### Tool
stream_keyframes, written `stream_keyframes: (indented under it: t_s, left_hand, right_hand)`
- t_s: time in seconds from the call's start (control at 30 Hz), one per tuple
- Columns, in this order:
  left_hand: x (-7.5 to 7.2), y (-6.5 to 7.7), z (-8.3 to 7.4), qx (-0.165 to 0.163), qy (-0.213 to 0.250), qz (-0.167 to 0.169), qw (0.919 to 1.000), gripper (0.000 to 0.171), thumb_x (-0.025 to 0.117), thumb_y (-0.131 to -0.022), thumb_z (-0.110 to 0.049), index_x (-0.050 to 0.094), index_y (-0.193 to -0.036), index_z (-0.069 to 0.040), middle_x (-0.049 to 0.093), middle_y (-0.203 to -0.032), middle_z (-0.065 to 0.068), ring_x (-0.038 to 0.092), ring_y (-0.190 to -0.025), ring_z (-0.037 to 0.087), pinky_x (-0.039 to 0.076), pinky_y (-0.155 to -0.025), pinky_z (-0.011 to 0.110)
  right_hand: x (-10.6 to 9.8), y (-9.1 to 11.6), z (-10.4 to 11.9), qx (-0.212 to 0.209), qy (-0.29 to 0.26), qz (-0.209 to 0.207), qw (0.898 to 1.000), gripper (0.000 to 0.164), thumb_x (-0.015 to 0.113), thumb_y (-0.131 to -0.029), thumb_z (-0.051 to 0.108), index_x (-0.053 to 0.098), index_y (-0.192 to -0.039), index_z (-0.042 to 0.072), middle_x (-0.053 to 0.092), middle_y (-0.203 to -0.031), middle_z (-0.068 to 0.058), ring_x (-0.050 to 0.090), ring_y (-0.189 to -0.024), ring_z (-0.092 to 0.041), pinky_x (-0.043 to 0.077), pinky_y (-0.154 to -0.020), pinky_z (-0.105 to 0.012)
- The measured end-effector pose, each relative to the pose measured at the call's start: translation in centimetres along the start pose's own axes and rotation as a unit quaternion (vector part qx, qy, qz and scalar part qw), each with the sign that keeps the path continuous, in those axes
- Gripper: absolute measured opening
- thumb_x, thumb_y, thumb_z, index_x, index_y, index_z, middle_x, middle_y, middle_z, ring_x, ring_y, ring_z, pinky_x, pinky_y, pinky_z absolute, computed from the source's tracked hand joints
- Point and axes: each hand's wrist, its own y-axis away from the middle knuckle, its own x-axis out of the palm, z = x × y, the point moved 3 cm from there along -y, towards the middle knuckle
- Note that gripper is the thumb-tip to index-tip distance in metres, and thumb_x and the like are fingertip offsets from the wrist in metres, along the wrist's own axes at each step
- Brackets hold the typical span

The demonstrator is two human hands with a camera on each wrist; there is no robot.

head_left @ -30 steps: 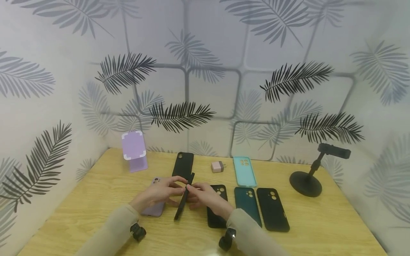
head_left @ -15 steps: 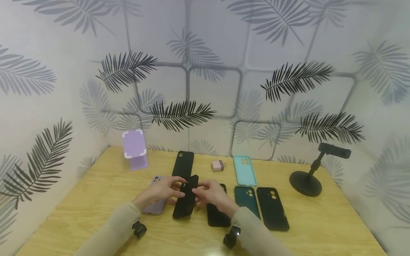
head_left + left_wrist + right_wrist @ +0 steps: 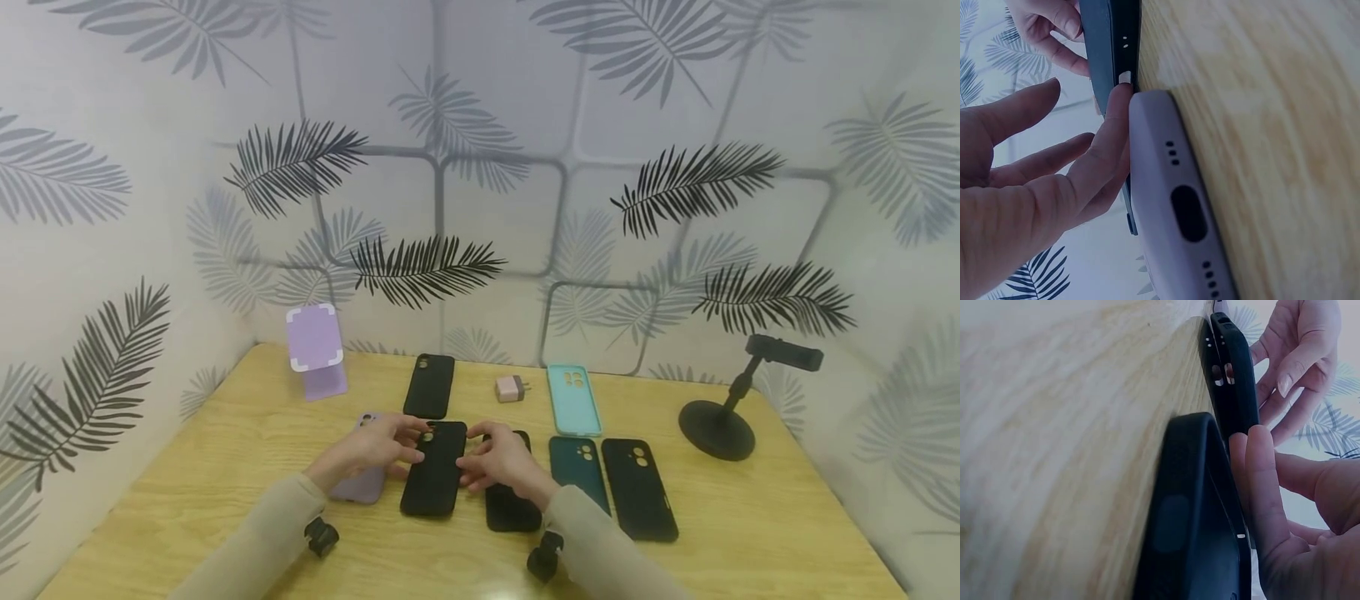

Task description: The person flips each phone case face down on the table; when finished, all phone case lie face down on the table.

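Observation:
A black phone case (image 3: 437, 475) lies on the wooden table between both hands, its camera opening at the upper left. My left hand (image 3: 375, 447) reaches over a light purple phone case (image 3: 360, 490), its fingers at the black case's left edge. In the left wrist view, one fingertip touches the black case (image 3: 1100, 44), while the thumb stands away from it. My right hand (image 3: 508, 460) hovers over another black phone case (image 3: 510, 510). Its extended fingertips (image 3: 1261, 440) are against or very close to the middle case's right edge; contact is unclear.
Behind the hands are a black case (image 3: 429, 387), a pink-and-grey charger plug (image 3: 511, 388) and a turquoise case (image 3: 573, 404). A dark green case (image 3: 579, 475) and a black one (image 3: 641, 492) lie at right. Stands: purple (image 3: 315, 337) at left, black (image 3: 716, 429) at right.
The middle black case was held up edge-on between both hands, then turned with its back facing up and lowered to the table. The fingers have loosened around it.

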Motion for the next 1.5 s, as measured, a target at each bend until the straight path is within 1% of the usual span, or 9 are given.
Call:
stream_keyframes:
  t_s: [0.17, 0.33, 0.53, 0.77, 0.83, 1.0, 1.23, 1.37, 1.5]
  left_hand:
    - [0.0, 0.4, -0.1, -0.002, 0.002, -0.005, 1.0, 0.052, 0.065, -0.091, 0.0, 0.046, -0.138, 0.009, 0.052, -0.132, 0.026, 0.055, -0.118, 0.035, 0.06, -0.081, 0.041]
    - [-0.2, 0.5, -0.1, -0.001, -0.005, -0.007, 1.0, 0.053, 0.065, -0.091, 0.0, 0.045, -0.138, 0.01, 0.051, -0.135, 0.026, 0.053, -0.12, 0.036, 0.061, -0.081, 0.041]
    - [-0.2, 0.5, -0.1, -0.003, -0.01, -0.01, 0.9999, 0.053, 0.065, -0.09, 0.001, 0.045, -0.138, 0.01, 0.051, -0.133, 0.026, 0.054, -0.116, 0.033, 0.06, -0.081, 0.039]
    - [-0.4, 0.5, -0.2, 0.007, -0.051, -0.018, 0.9985, 0.052, 0.068, -0.09, -0.005, 0.049, -0.137, 0.006, 0.055, -0.133, 0.023, 0.054, -0.121, 0.036, 0.055, -0.094, 0.044]
    - [-0.5, 0.5, -0.2, 0.011, -0.054, -0.019, 0.9983, 0.052, 0.068, -0.09, -0.006, 0.049, -0.137, 0.006, 0.055, -0.132, 0.024, 0.054, -0.121, 0.037, 0.054, -0.094, 0.044]
    - [-0.5, 0.5, -0.5, 0.018, -0.04, -0.024, 0.9988, 0.049, 0.065, -0.092, -0.005, 0.049, -0.137, 0.004, 0.053, -0.133, 0.025, 0.058, -0.115, 0.033, 0.058, -0.084, 0.041]
    - [0.0, -0.4, -1.4, 0.057, -0.059, -0.044, 0.9957, 0.039, 0.062, -0.096, -0.009, 0.056, -0.132, 0.002, 0.059, -0.126, 0.021, 0.062, -0.108, 0.028, 0.058, -0.084, 0.041]
    - [0.6, -1.0, -1.8, 0.052, -0.044, -0.066, 0.9955, 0.032, 0.061, -0.096, -0.009, 0.06, -0.127, -0.001, 0.064, -0.119, 0.017, 0.064, -0.101, 0.023, 0.059, -0.081, 0.039]
    - [1.5, -1.7, -2.3, 0.053, -0.028, -0.079, 0.9951, 0.03, 0.062, -0.096, -0.008, 0.061, -0.124, 0.001, 0.067, -0.113, 0.017, 0.066, -0.094, 0.021, 0.06, -0.076, 0.036]
  right_hand:
    - [0.1, -0.1, 0.0, 0.011, 0.011, 0.005, 1.0, 0.05, 0.068, -0.09, 0.0, 0.048, -0.136, -0.006, 0.071, -0.095, -0.015, 0.072, -0.066, -0.019, 0.061, -0.059, -0.035]
    - [0.1, -0.1, 0.2, 0.019, 0.021, 0.001, 1.0, 0.046, 0.066, -0.09, -0.002, 0.051, -0.133, -0.008, 0.071, -0.097, -0.016, 0.072, -0.068, -0.02, 0.061, -0.059, -0.035]
    - [0.1, 0.0, 0.5, 0.009, 0.038, 0.005, 0.999, 0.041, 0.065, -0.092, -0.001, 0.054, -0.13, -0.011, 0.071, -0.097, -0.017, 0.072, -0.069, -0.02, 0.061, -0.059, -0.034]
    - [-0.2, 0.2, 0.9, -0.002, 0.051, 0.011, 0.999, 0.036, 0.065, -0.092, 0.001, 0.059, -0.125, -0.011, 0.073, -0.097, -0.019, 0.073, -0.075, -0.023, 0.061, -0.059, -0.034]
    - [-0.3, 0.2, 0.9, -0.006, 0.05, 0.011, 0.999, 0.035, 0.065, -0.092, 0.0, 0.059, -0.125, -0.011, 0.073, -0.098, -0.02, 0.073, -0.077, -0.025, 0.062, -0.06, -0.034]
    - [-0.8, 0.1, 1.0, -0.023, 0.048, 0.008, 0.999, 0.033, 0.065, -0.092, 0.0, 0.06, -0.123, -0.01, 0.072, -0.099, -0.021, 0.073, -0.078, -0.026, 0.062, -0.063, -0.034]
    - [-1.8, 0.1, 0.7, -0.057, 0.047, 0.001, 0.997, 0.032, 0.065, -0.091, -0.001, 0.062, -0.122, -0.01, 0.07, -0.104, -0.025, 0.072, -0.081, -0.026, 0.062, -0.067, -0.036]
    - [-2.4, 0.5, 0.7, -0.065, 0.035, -0.001, 0.997, 0.032, 0.064, -0.091, -0.001, 0.061, -0.121, -0.011, 0.069, -0.106, -0.027, 0.072, -0.085, -0.03, 0.062, -0.068, -0.038]
    - [-3.2, 0.9, 0.8, -0.064, 0.045, -0.008, 0.997, 0.031, 0.064, -0.092, 0.0, 0.061, -0.121, -0.011, 0.07, -0.107, -0.026, 0.071, -0.086, -0.026, 0.062, -0.068, -0.038]
